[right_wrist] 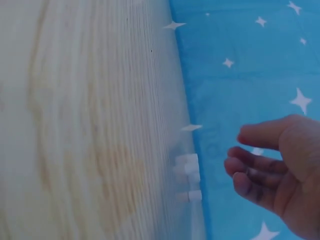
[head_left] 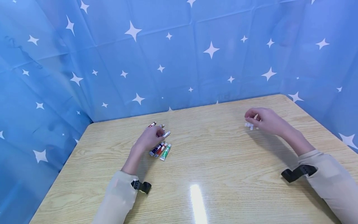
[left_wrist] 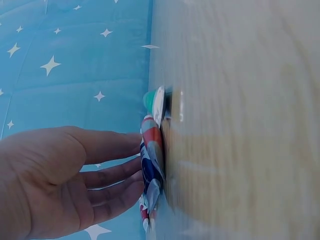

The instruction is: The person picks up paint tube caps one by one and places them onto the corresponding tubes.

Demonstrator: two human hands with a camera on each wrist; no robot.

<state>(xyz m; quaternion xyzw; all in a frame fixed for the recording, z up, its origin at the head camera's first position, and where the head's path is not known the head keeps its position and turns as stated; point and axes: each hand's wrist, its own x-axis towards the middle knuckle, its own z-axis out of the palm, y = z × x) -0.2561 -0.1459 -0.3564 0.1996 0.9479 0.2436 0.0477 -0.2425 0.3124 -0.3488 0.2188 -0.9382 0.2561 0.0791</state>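
My left hand (head_left: 151, 137) reaches down over a group of small paint tubes at the left of the table. In the left wrist view its fingers (left_wrist: 112, 180) are bent loosely, fingertips right at a dark blue tube (left_wrist: 149, 170) and a red-orange tube (left_wrist: 151, 132). A green tube (head_left: 165, 152) lies at the near side of the group, and a red tube (head_left: 152, 124) pokes out beyond the hand, which partly hides the others. My right hand (head_left: 264, 119) hovers over several small white blocks (head_left: 249, 125), fingers loosely curled; in the right wrist view a gap shows between fingertips and blocks (right_wrist: 191, 170).
The wooden table (head_left: 207, 149) has a rounded far right corner. A blue curtain (head_left: 179, 56) with white stars hangs behind it and along both sides. A bright light reflection shows at the table's near middle. Black wrist cameras are strapped over both sleeves.
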